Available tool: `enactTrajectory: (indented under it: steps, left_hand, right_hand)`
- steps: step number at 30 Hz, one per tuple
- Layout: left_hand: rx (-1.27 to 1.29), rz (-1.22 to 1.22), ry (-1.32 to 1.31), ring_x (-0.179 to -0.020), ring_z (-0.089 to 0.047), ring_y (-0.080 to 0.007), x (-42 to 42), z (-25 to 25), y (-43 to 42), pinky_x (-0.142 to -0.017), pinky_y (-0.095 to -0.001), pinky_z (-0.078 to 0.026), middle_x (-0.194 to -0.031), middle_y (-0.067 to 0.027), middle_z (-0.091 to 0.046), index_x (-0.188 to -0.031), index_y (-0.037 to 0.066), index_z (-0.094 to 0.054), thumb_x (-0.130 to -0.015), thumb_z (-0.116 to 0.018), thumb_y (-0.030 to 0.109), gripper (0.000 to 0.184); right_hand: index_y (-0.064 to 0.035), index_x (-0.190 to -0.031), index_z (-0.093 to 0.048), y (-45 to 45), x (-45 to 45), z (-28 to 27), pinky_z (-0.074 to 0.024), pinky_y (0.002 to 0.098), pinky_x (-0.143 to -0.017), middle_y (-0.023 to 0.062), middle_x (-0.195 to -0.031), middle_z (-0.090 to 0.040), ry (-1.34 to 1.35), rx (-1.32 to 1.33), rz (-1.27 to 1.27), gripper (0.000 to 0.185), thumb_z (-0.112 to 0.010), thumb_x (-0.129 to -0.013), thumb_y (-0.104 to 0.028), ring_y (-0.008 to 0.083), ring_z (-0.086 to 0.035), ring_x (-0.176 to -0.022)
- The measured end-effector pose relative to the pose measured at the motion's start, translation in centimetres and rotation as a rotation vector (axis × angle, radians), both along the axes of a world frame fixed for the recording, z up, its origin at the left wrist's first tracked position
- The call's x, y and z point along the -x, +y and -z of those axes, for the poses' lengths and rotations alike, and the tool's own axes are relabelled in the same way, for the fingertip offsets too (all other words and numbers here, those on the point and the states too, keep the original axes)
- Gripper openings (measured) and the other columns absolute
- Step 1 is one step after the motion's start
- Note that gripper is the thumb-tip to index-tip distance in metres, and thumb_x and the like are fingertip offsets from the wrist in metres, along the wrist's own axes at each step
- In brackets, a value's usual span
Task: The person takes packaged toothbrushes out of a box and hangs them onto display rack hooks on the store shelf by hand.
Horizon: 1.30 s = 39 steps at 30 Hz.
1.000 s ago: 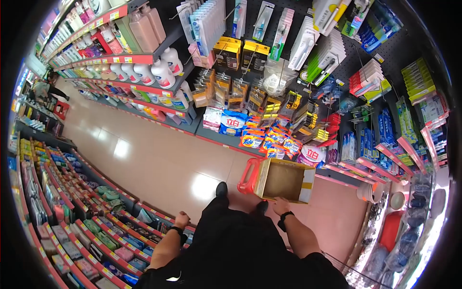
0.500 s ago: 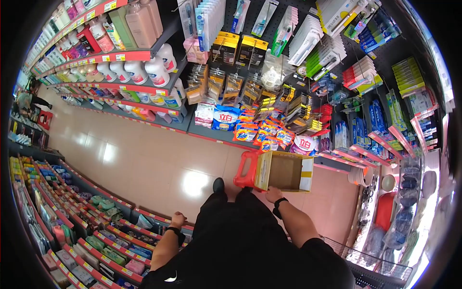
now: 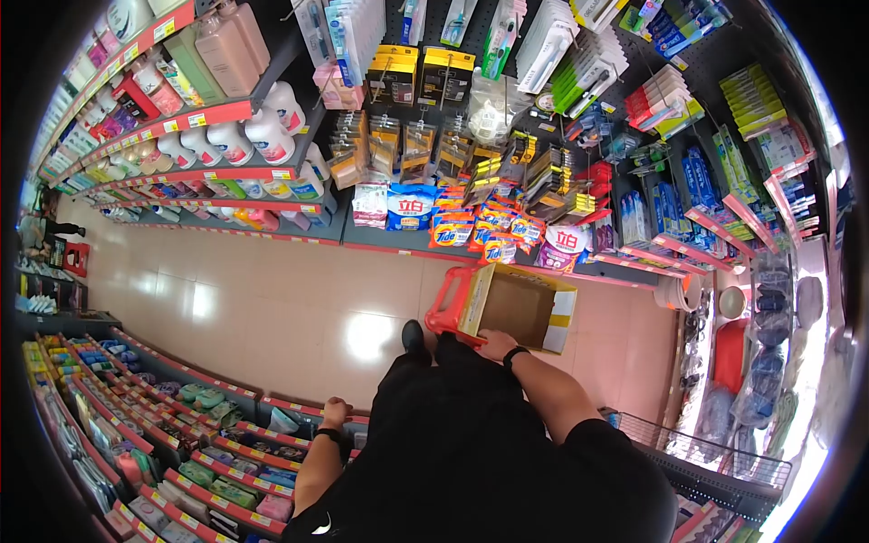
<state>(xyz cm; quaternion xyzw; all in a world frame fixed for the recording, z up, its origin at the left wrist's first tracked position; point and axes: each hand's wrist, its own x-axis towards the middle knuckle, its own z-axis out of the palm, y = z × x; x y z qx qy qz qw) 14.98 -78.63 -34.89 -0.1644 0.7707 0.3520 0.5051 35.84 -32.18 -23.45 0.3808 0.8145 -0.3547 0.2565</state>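
My right hand, with a dark band on its wrist, is closed at the near edge of a cardboard box. The box is yellow outside and brown inside, its open top facing me, and I see nothing in it. Against its left side leans a red plastic piece with a frame-like opening, perhaps a stool; whether my fingers also touch it is hidden. My left hand, also banded at the wrist, hangs beside the lower left shelves with its fingers curled and nothing visible in them.
Detergent bags line the low shelf ahead, below hanging packs of toothbrushes. Bottles fill the shelves at left. A wire basket juts out at right, near my elbow. Tiled floor runs between the shelves.
My right hand and the box have shifted slightly left, and the box has turned a little clockwise. The view has tilted down a bit. My left hand stays curled at my side.
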Motion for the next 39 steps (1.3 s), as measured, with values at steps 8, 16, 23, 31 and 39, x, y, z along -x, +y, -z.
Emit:
enactTrajectory:
  steps: [8, 16, 23, 31, 39]
  left_hand:
    - [-0.032, 0.288, -0.024, -0.079, -0.070, -0.0244, -0.7, -0.1, -1.0, -0.069, -0.0393, -0.059, -0.090, -0.0134, -0.069, -0.104, 0.004, -0.057, -0.091, -0.053, 0.008, 0.015]
    - [0.023, 0.091, -0.114, -0.089, -0.069, -0.0233, 0.2, -2.3, 2.8, -0.076, -0.0402, -0.057, -0.099, -0.0119, -0.069, -0.100, 0.005, -0.056, -0.092, -0.054, 0.010, 0.010]
    - [-0.145, 0.317, 0.128, -0.064, -0.064, -0.0245, 0.9, 0.4, 3.2, -0.051, -0.0344, -0.053, -0.081, -0.0163, -0.065, -0.097, 0.001, -0.054, -0.087, -0.051, 0.003, 0.012]
    - [-0.083, 0.292, 0.129, -0.069, -0.066, -0.0238, 1.0, -6.5, 9.1, -0.053, -0.0342, -0.054, -0.087, -0.0148, -0.065, -0.093, 0.003, -0.053, -0.087, -0.055, 0.001, 0.007]
    - [0.054, 0.092, 0.043, -0.074, -0.066, -0.0232, 5.2, -7.2, 10.4, -0.058, -0.0361, -0.051, -0.090, -0.0136, -0.067, -0.095, 0.006, -0.053, -0.088, -0.049, 0.002, 0.009]
  right_hand:
    - [-0.0197, -0.119, -0.068, -0.7, -1.7, 5.3, -0.0512, 0.0442, -0.092, 0.0152, -0.112, -0.069, 0.070, 0.006, -0.068, 0.036, -0.060, -0.086, -0.032, 0.0348, -0.065, -0.105]
    - [-0.0193, -0.113, -0.070, 0.2, -3.1, 5.5, -0.0532, 0.0447, -0.086, 0.0138, -0.106, -0.071, 0.140, -0.023, -0.080, 0.033, -0.063, -0.087, -0.039, 0.0336, -0.067, -0.101]
    - [-0.0195, -0.113, -0.070, 0.5, -3.9, 4.6, -0.0529, 0.0454, -0.087, 0.0133, -0.106, -0.070, 0.180, -0.022, -0.105, 0.031, -0.059, -0.088, -0.033, 0.0345, -0.066, -0.101]
    - [-0.0178, -0.110, -0.069, 1.3, -3.6, 4.7, -0.0511, 0.0486, -0.089, 0.0154, -0.109, -0.067, 0.187, -0.002, -0.186, 0.031, -0.056, -0.082, -0.024, 0.0363, -0.063, -0.105]
    - [-0.0179, -0.114, -0.067, 0.8, -2.3, 4.4, -0.0520, 0.0471, -0.090, 0.0162, -0.111, -0.067, 0.049, -0.020, -0.251, 0.035, -0.057, -0.081, -0.026, 0.0362, -0.064, -0.106]
